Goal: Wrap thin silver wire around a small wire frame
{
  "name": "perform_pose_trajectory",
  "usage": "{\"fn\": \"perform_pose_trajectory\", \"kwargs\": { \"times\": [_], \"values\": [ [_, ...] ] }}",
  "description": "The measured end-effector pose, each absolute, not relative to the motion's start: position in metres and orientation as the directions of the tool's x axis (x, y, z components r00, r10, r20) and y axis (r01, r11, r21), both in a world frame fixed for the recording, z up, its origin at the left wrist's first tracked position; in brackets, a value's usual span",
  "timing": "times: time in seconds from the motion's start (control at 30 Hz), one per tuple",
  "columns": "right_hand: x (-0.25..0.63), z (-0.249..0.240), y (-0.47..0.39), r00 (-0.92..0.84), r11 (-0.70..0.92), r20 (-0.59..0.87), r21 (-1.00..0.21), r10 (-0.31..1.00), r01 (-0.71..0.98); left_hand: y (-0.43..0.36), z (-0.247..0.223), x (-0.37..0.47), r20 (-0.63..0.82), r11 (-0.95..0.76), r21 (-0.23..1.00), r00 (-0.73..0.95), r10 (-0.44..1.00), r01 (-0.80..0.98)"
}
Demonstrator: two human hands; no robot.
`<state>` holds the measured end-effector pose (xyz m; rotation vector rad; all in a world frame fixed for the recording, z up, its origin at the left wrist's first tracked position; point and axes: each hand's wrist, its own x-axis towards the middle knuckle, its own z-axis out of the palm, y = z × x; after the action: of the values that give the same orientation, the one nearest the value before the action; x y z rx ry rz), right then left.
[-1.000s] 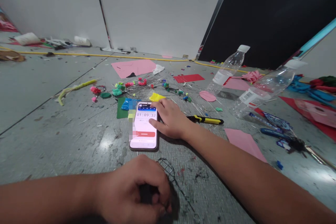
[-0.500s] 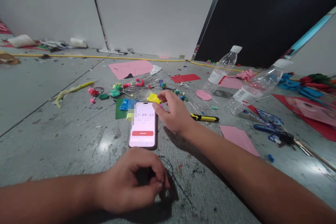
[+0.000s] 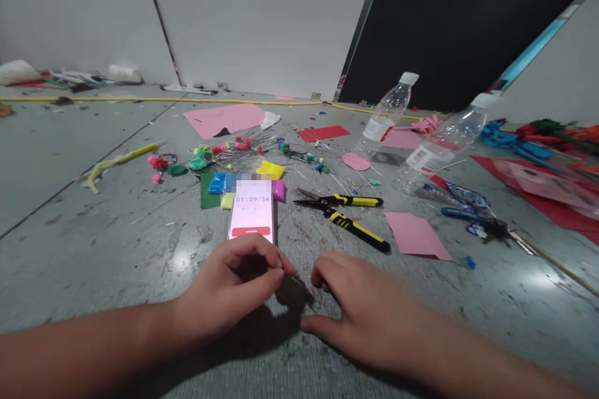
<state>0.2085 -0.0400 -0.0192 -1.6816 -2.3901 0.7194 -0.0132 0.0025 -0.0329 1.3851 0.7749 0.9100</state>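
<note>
In the head view, the left hand's [image 3: 234, 283] fingers pinch a blurred thin piece [image 3: 297, 287] at lower centre; the right hand's [image 3: 369, 312], parted, sit beside it. Scraps litter the grey surface [image 3: 112, 262] below white panels [image 3: 257, 19], black panel [image 3: 463, 25] upper right.

Phone [image 3: 253, 213] left of tool [image 3: 359, 201]; bottles [image 3: 430, 153] behind, right.

The right hand [image 3: 369, 305] has left the phone's [image 3: 253, 209] upper right side and come just right of the left grip [image 3: 234, 283], uncovering the long-nosed pliers [image 3: 358, 201] beyond. The left grip now hides the phone's lower end; its timer has advanced to 01:09:34.
</note>
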Motion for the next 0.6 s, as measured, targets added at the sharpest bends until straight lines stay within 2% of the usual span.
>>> {"fn": "perform_pose_trajectory", "kwargs": {
  "times": [0.13, 0.27, 0.33, 0.4, 0.5, 0.6],
  "values": [
    [0.213, -0.031, -0.033, -0.425, 0.329, -0.077, -0.514, 0.902, 0.792, 0.004, -0.035, -0.014, 0.07, -0.02, 0.993, 0.43, 0.9, -0.12],
    [0.221, -0.038, -0.023, -0.458, 0.424, 0.077, -0.536, 0.886, 0.73, 0.006, -0.038, -0.014, 0.103, -0.048, 0.989, 0.42, 0.902, -0.138],
    [0.225, -0.039, -0.021, -0.426, 0.409, 0.126, -0.61, 0.896, 0.679, 0.006, -0.039, -0.014, 0.109, -0.048, 0.987, 0.426, 0.898, -0.151],
    [0.228, -0.037, -0.02, -0.355, 0.329, 0.129, -0.737, 0.926, 0.59, 0.005, -0.038, -0.013, 0.096, -0.03, 0.988, 0.441, 0.892, -0.153],
    [0.229, -0.036, -0.021, -0.256, 0.141, 0.039, -0.91, 0.966, 0.391, 0.004, -0.035, -0.01, 0.062, -0.01, 0.993, 0.454, 0.889, -0.116],
    [0.226, -0.039, -0.022, -0.185, -0.088, -0.12, -0.981, 0.975, 0.173, 0.005, -0.033, -0.009, 0.063, -0.029, 0.996, 0.436, 0.898, -0.085]
  ]
}}
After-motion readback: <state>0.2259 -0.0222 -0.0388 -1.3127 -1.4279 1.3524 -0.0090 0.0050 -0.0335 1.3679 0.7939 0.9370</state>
